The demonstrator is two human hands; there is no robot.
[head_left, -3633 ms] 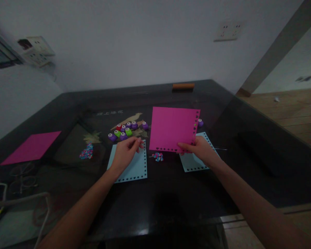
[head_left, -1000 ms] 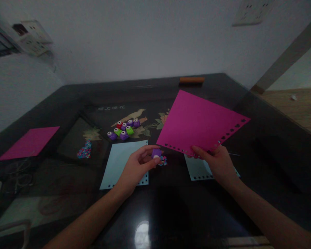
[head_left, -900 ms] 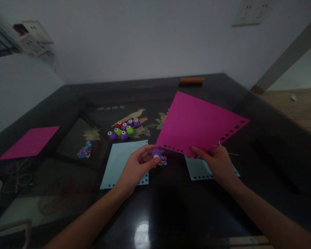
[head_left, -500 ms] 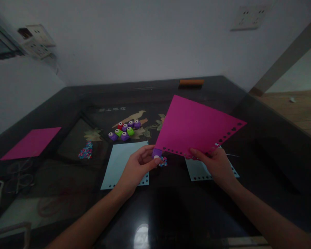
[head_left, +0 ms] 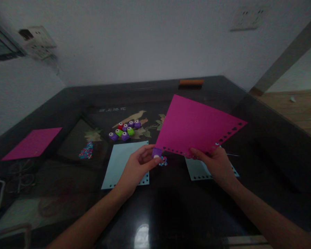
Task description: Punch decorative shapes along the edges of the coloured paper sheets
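Near the counter's (head_left: pixel 171 214) left edge I see a flat pink sheet (head_left: pixel 32 143), and to its right a loose heap of blue, pink and white paper bits (head_left: pixel 86 151). Further in, pale characters (head_left: pixel 112 109) are printed on the dark surface; I read the second as 上 and the last as 花, but the others are too soft for me to make out. Just right of and nearer than the writing sits a cluster of small craft punches (head_left: pixel 125 131): five purple, two green, one red. I can't read any brand on them.

Nearer me lies a pale blue sheet (head_left: pixel 119 159), with punched shapes along its near and right edges, partly under my left hand (head_left: pixel 137 167). That hand's grip holds a purple punch (head_left: pixel 157 152), which meets the left corner of a raised pink card (head_left: pixel 197 124); I can't tell whether the corner is inside the slot. A small pile of cut shapes (head_left: pixel 163 161) lies just beside the punch.

The card is tilted above the counter, holes lining two edges. Toward the far edge rests an orange-brown roll (head_left: pixel 191 82). My right hand (head_left: pixel 219 164) has its grip closed on the card's near edge, over a second blue sheet (head_left: pixel 198 169).
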